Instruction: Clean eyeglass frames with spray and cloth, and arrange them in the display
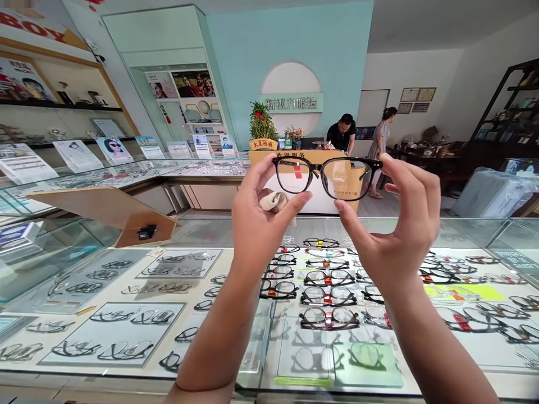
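Surroundings: a tilted wooden panel (112,216) at left; a service desk (303,193) straight ahead, partly hidden behind the held pair; beyond it, a person (342,132) at the desk and another person (381,148) standing. Glass display counter (202,231) beneath the hands, its pale trays carrying rows of spectacles (328,297), many red-tagged. Dark-framed eyeglasses (322,166), red-tagged, held up above the counter, lenses facing the wearer, long axis level across the view; left hand (263,224) and right hand (393,224) each pinch one end in a narrow fingertip grip, a beige cloth (273,201) bunched just behind the left hand
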A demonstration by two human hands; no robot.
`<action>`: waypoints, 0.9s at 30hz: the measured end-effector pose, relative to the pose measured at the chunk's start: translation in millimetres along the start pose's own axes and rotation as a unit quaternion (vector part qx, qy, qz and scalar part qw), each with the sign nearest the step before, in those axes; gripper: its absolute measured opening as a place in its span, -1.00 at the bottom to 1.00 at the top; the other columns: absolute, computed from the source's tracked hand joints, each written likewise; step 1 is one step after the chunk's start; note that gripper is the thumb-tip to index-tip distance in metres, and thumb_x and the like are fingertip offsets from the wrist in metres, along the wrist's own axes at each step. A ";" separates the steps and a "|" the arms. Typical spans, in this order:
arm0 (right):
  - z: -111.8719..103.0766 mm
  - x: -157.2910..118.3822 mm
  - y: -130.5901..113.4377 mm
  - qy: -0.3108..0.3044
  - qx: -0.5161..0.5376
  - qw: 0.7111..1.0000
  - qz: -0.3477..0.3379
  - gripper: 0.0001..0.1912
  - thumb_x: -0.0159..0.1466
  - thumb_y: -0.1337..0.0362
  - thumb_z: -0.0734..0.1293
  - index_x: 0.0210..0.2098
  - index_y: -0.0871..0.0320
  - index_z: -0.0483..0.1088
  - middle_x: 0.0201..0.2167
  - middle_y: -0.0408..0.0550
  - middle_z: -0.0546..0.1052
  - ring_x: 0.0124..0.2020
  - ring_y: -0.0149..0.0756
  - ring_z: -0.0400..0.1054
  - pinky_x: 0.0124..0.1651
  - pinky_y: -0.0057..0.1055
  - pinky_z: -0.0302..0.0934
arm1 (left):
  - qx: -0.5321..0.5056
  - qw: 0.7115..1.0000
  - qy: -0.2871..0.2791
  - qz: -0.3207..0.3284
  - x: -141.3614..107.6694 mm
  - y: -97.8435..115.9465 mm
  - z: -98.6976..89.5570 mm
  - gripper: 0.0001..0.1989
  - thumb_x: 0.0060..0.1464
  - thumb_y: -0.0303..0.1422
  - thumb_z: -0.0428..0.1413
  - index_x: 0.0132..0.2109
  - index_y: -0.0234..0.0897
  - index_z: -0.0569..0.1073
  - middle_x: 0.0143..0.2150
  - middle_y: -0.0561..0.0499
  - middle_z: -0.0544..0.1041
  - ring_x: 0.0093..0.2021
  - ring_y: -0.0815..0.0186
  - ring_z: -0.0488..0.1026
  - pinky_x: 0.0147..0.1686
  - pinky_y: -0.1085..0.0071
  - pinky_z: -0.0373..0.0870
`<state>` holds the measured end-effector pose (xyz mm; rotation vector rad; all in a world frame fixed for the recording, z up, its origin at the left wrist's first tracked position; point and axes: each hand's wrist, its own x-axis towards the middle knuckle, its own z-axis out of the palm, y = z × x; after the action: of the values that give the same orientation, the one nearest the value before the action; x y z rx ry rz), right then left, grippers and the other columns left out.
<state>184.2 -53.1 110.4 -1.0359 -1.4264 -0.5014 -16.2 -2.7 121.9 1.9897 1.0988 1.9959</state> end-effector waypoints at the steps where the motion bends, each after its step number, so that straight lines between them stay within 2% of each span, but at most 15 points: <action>1: -0.1 -0.2 -0.5 0.003 -0.002 1.000 -0.002 -0.23 0.42 0.02 0.45 0.56 -0.14 0.26 0.41 0.22 0.44 0.41 0.39 0.35 0.20 0.37 0.51 | -0.002 1.000 0.007 0.005 -0.1 0.2 1.6 -0.26 0.17 -0.05 0.47 0.42 0.02 0.46 0.41 -0.20 0.57 0.23 -0.07 0.66 -0.13 0.14 0.77; 5: 0.3 -0.2 -3.6 0.006 0.017 1.000 0.004 -0.26 0.46 0.07 0.39 0.58 -0.14 0.23 0.45 0.19 0.40 0.43 0.28 0.35 0.18 0.26 0.54 | 0.017 0.997 0.048 0.051 -1.5 0.1 7.9 -0.29 0.20 -0.07 0.46 0.41 -0.04 0.46 0.41 -0.20 0.55 0.40 -0.09 0.54 0.09 0.12 0.71; 8: 1.2 1.2 -6.8 0.000 0.048 0.998 0.034 -0.26 0.47 0.09 0.34 0.60 -0.17 0.19 0.47 0.18 0.40 0.47 0.27 0.32 0.15 0.23 0.56 | 0.048 0.992 0.076 0.082 -3.9 -0.2 11.2 -0.28 0.24 -0.04 0.43 0.43 -0.05 0.42 0.40 -0.20 0.53 0.41 -0.07 0.53 0.10 0.14 0.68; 13: 2.0 5.7 -7.8 0.005 0.150 0.984 0.096 -0.38 0.51 0.07 0.29 0.53 -0.16 0.33 0.49 0.13 0.41 0.50 0.25 0.32 0.21 0.24 0.54 | 0.093 0.986 0.111 0.084 -10.1 1.8 14.5 -0.19 0.19 0.05 0.44 0.46 -0.04 0.36 0.41 -0.19 0.51 0.16 0.04 0.62 -0.05 0.17 0.67; 17: 3.7 9.5 0.5 0.003 0.220 0.966 0.139 -0.48 0.54 0.03 0.30 0.43 -0.12 0.47 0.43 0.08 0.52 0.45 0.17 0.42 0.29 0.20 0.52 | 0.077 0.985 0.119 0.095 -13.2 -0.7 16.3 -0.15 0.15 0.07 0.45 0.46 -0.03 0.36 0.42 -0.20 0.47 -0.07 0.17 0.60 -0.13 0.17 0.61; 23: 12.2 12.1 16.2 0.047 0.322 0.932 0.158 -0.61 0.46 -0.05 0.47 0.19 -0.08 0.67 0.16 0.02 0.72 0.24 0.05 0.60 0.30 0.13 0.52 | 0.090 0.968 0.155 0.178 -9.6 -12.9 17.6 -0.13 0.10 0.14 0.47 0.42 -0.01 0.40 0.36 -0.17 0.49 -0.14 0.22 0.56 -0.24 0.25 0.52; 27: 14.8 12.5 17.5 0.076 0.349 0.920 0.163 -0.66 0.47 -0.05 0.48 0.11 -0.07 0.71 0.11 -0.04 0.75 0.22 -0.01 0.63 0.36 0.13 0.49 | 0.066 0.970 0.146 0.185 -6.8 -14.8 17.0 -0.14 0.09 0.13 0.48 0.42 0.03 0.41 0.35 -0.15 0.50 -0.16 0.23 0.54 -0.26 0.24 0.51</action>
<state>192.0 -28.6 114.9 -0.6097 -1.1257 0.1741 -5.8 11.2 105.9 2.1498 0.9906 2.5331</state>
